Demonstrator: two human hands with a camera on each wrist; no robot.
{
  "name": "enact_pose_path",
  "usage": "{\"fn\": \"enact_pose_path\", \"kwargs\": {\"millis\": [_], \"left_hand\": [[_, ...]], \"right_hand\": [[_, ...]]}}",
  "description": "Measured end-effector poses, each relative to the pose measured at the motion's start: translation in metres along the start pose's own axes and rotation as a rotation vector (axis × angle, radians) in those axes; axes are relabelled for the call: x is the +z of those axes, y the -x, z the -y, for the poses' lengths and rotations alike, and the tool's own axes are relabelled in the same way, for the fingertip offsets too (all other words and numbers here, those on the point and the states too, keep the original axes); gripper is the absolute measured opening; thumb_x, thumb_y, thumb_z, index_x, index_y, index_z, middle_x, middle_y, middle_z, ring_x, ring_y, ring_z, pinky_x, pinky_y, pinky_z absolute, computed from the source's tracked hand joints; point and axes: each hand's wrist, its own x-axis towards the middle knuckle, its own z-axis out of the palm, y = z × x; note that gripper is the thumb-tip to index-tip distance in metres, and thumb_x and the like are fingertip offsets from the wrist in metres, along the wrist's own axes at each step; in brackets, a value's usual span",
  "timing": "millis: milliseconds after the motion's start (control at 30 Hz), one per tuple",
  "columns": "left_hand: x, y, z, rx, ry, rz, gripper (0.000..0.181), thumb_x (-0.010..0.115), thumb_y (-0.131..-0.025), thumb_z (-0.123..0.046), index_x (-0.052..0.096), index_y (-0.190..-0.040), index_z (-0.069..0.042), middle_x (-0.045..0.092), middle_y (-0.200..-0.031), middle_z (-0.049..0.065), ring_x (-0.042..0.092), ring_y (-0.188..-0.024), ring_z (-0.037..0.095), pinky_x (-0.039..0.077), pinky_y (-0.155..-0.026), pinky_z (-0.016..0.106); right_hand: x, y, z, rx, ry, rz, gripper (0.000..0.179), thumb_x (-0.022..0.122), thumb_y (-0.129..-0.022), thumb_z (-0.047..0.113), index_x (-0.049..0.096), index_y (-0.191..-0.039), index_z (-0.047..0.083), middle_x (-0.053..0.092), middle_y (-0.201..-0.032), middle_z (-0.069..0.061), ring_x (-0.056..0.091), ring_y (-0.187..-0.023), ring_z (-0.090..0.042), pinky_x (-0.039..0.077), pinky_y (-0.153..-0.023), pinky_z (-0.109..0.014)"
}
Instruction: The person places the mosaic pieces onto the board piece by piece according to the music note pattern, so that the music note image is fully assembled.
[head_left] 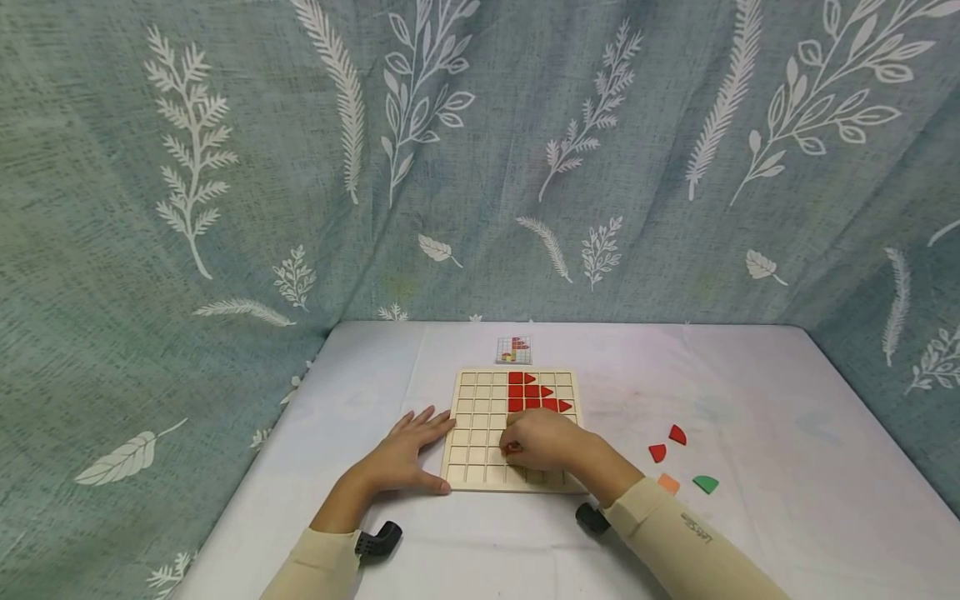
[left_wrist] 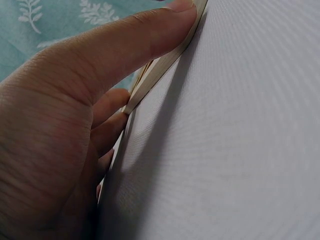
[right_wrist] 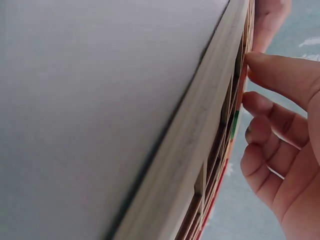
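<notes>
A pale wooden grid board (head_left: 477, 450) lies on the table between the hands. Spread beside its left edge, my left hand (head_left: 407, 458) touches the rim with straight fingers and thumb. My right hand (head_left: 546, 439) is over the board's lower middle, and its thumb and index finger pinch a small red piece (head_left: 513, 447) at the grid. In the right wrist view, green (right_wrist: 235, 124) and orange (right_wrist: 229, 148) pieces show edge-on near the fingertips; this hand hides them from the head view. Red squares (head_left: 516, 392) and red triangles (head_left: 566, 406) fill upper cells in three rows.
Behind the board lies a small pattern card (head_left: 514, 350). Right of the board are two loose red quarter-round pieces (head_left: 677, 435), a green piece (head_left: 706, 483) and an orange piece (head_left: 668, 483) beside the right forearm. A patterned curtain (head_left: 480, 167) stands behind the white-covered table (head_left: 750, 375).
</notes>
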Motion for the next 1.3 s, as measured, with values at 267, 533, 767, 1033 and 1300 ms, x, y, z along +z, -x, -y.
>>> {"fn": "enact_pose_path", "kwargs": {"millis": [267,533,767,1033,1300], "left_hand": [[0.002,0.0,0.002,0.0,0.001,-0.001,0.115,0.073,-0.057,-0.078,0.041,-0.15,-0.02,0.03,-0.156,-0.005,0.014,-0.147,0.024,0.004,-0.118,0.048],[0.0,0.001,0.002,0.007,0.006,-0.001,0.113,0.074,-0.058,-0.075,0.041,-0.15,-0.019,0.03,-0.156,-0.004,0.014,-0.147,0.023,0.004,-0.118,0.048],[-0.003,0.001,-0.001,0.016,0.018,0.015,0.112,0.075,-0.059,-0.074,0.041,-0.15,-0.018,0.03,-0.156,-0.003,0.014,-0.147,0.026,0.004,-0.118,0.05],[-0.003,0.001,-0.001,0.017,0.016,0.011,0.112,0.075,-0.059,-0.074,0.041,-0.15,-0.018,0.03,-0.156,-0.002,0.014,-0.147,0.026,0.004,-0.118,0.05],[-0.003,0.002,0.0,0.029,0.025,0.012,0.112,0.075,-0.059,-0.073,0.041,-0.15,-0.018,0.03,-0.157,-0.001,0.014,-0.147,0.026,0.004,-0.117,0.051]], "right_hand": [[-0.001,0.003,-0.003,-0.045,0.008,-0.007,0.003,0.075,-0.086,0.023,0.078,-0.087,0.026,0.052,-0.078,0.016,0.046,-0.069,-0.002,0.044,-0.063,-0.017],[0.001,0.008,-0.004,-0.062,0.011,-0.023,0.005,0.073,-0.089,0.026,0.077,-0.092,0.025,0.053,-0.079,0.015,0.045,-0.07,-0.002,0.042,-0.062,-0.016],[0.0,0.012,-0.003,-0.061,0.034,-0.038,0.007,0.07,-0.09,0.022,0.077,-0.091,0.025,0.052,-0.078,0.014,0.045,-0.069,-0.002,0.041,-0.06,-0.016],[-0.005,0.026,-0.009,-0.047,0.046,-0.016,0.009,0.072,-0.088,0.018,0.077,-0.092,0.023,0.053,-0.078,0.014,0.045,-0.069,-0.003,0.043,-0.06,-0.017],[-0.014,0.056,-0.024,-0.016,0.046,-0.024,0.006,0.072,-0.088,0.02,0.077,-0.091,0.019,0.055,-0.079,0.013,0.046,-0.067,-0.002,0.047,-0.063,-0.021]]}}
